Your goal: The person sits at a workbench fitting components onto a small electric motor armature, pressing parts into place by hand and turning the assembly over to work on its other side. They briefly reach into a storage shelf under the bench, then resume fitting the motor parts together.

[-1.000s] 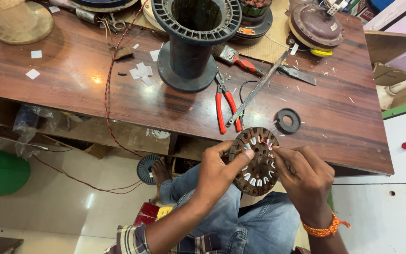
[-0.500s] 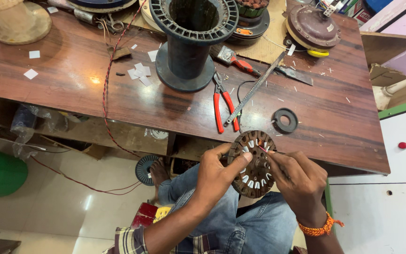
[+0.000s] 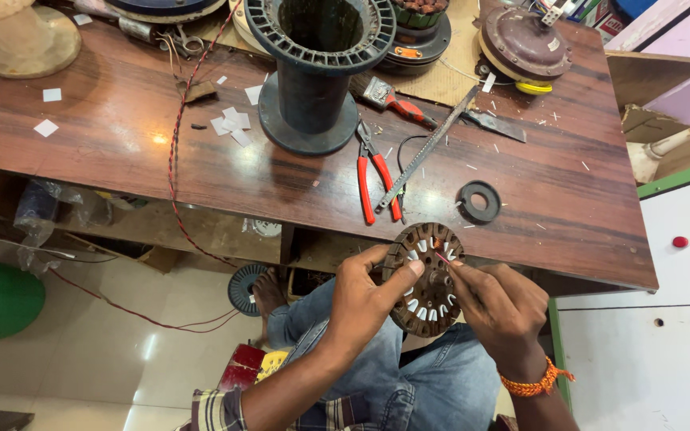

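Your left hand (image 3: pixel 365 299) grips the round slotted core (image 3: pixel 427 279), fingers closed on its rim, thumb across the face, holding it over your lap just in front of the table (image 3: pixel 121 152) edge. Your right hand (image 3: pixel 501 307) pinches a thin red-tipped strip (image 3: pixel 443 257) between closed fingertips at a slot near the top. Keep the core steady and tilted toward you so the slot stays in sight. Feed the strip straight along the slot, not across its edges. The red pliers (image 3: pixel 377 175) lie on the table, near if you need them.

Round slotted brown stator (image 3: pixel 427 281) tilted on edge above the lap
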